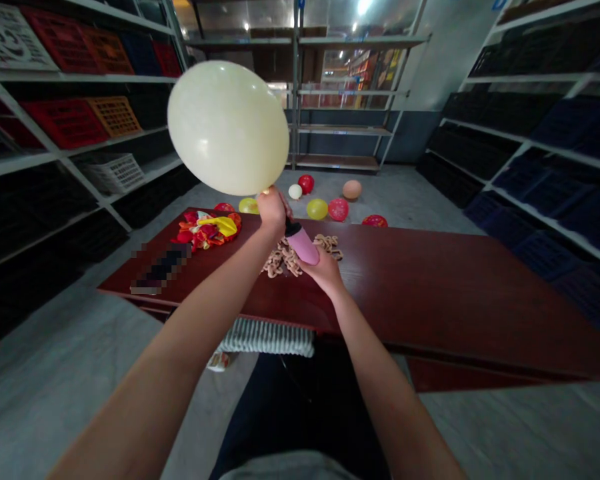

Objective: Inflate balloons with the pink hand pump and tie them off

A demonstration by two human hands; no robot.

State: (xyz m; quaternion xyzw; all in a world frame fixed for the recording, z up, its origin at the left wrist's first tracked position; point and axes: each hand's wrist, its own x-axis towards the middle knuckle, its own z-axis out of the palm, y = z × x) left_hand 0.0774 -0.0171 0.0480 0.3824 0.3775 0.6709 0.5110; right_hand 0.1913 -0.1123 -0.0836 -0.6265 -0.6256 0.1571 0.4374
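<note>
Two closed grips: left grip on pale balloon, right grip around pink pump. Possible deflation from slackened left pinch.

Right of the pink pump, passage runs wide over the surface. Blocking: inflated balloon above-left of it, tan pieces low on either side, deflated balloons farther left. Clearance under pump partly hidden, uncertain.

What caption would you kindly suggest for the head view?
Left hand holds a cream balloon, right hand a pink pump, above a reddish table.
</note>
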